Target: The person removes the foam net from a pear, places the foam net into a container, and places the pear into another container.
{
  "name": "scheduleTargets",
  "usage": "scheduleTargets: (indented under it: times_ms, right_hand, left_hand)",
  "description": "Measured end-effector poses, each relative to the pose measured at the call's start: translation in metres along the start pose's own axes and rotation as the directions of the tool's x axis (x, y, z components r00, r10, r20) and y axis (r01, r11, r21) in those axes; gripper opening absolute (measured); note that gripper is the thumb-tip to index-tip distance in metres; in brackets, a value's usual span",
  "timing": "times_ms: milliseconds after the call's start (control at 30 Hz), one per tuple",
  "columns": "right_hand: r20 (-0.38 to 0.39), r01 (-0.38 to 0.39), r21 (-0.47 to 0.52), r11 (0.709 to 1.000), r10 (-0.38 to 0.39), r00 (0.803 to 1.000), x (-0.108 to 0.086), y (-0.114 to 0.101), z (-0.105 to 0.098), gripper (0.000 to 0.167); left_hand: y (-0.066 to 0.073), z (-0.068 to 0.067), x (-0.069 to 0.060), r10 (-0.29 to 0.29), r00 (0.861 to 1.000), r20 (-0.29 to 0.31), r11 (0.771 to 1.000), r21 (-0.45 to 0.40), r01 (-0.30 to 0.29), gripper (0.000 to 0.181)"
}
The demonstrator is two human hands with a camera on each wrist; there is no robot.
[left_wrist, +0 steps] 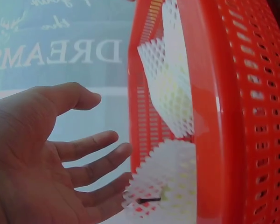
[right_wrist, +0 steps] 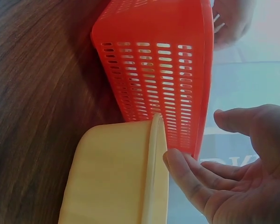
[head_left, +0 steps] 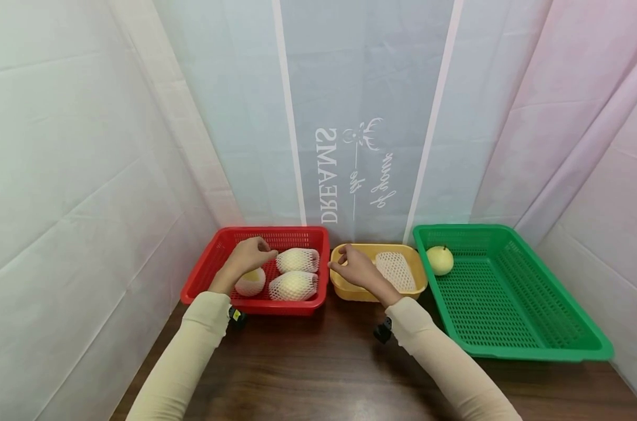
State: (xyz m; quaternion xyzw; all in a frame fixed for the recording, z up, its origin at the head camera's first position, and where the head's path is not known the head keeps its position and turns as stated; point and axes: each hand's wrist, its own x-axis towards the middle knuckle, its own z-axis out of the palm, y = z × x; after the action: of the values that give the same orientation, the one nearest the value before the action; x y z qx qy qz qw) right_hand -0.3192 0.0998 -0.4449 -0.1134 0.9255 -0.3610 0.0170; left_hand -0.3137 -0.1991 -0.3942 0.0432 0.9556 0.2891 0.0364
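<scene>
My left hand point(head_left: 249, 257) hovers over the red basket point(head_left: 213, 275), its fingers loosely bent with nothing between them. Below it lie pears in white foam nets: one pear point(head_left: 251, 283) partly hidden by the hand, and two netted pears point(head_left: 297, 260) to its right. A dark stem point(left_wrist: 149, 200) pokes out of one net in the left wrist view. Over the left end of the yellow tub point(head_left: 368, 297) is my right hand point(head_left: 359, 270), holding nothing, thumb and fingers apart. An empty foam net point(head_left: 395, 271) lies in that tub.
A large green basket point(head_left: 529, 353) stands at the right, with a bare pear point(head_left: 440, 261) in its back left corner. All the containers sit on a dark wooden table point(head_left: 308, 362), with a printed curtain point(head_left: 360, 88) behind.
</scene>
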Motion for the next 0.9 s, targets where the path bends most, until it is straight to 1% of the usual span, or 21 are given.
scheduleTargets:
  times_ms: [267, 467, 500, 567, 733, 900]
  right_hand:
    - [0.008, -0.007, 0.024, 1.000, 0.007, 1.000, 0.004, -0.001, 0.002, 0.060]
    - [0.005, -0.014, 0.021, 1.000, 0.014, 1.000, 0.007, 0.001, 0.002, 0.059]
    - [0.006, -0.017, 0.021, 1.000, 0.017, 1.000, 0.008, 0.002, 0.002, 0.060]
    - [0.005, -0.019, 0.024, 1.000, 0.019, 1.000, 0.009, 0.002, 0.003, 0.059]
    - [0.005, -0.014, 0.043, 0.999, 0.014, 1.000, 0.011, 0.004, 0.005, 0.058]
    - [0.024, -0.026, 0.069, 0.997, 0.025, 0.999, 0.015, 0.002, 0.007, 0.057]
  left_hand:
    - [-0.018, -0.003, 0.006, -0.035, 0.998, 0.056, 0.999, 0.032, 0.033, 0.051]
    - [-0.025, -0.005, 0.011, -0.068, 0.993, 0.096, 0.997, 0.054, 0.063, 0.050]
    - [-0.026, -0.005, 0.012, -0.072, 0.992, 0.106, 0.996, 0.060, 0.066, 0.050]
    - [-0.029, -0.004, 0.016, -0.102, 0.986, 0.128, 0.993, 0.069, 0.094, 0.051]
    - [-0.034, -0.001, 0.024, -0.166, 0.969, 0.182, 0.983, 0.107, 0.148, 0.057]
    - [-0.030, -0.003, 0.018, -0.157, 0.964, 0.214, 0.983, 0.128, 0.132, 0.054]
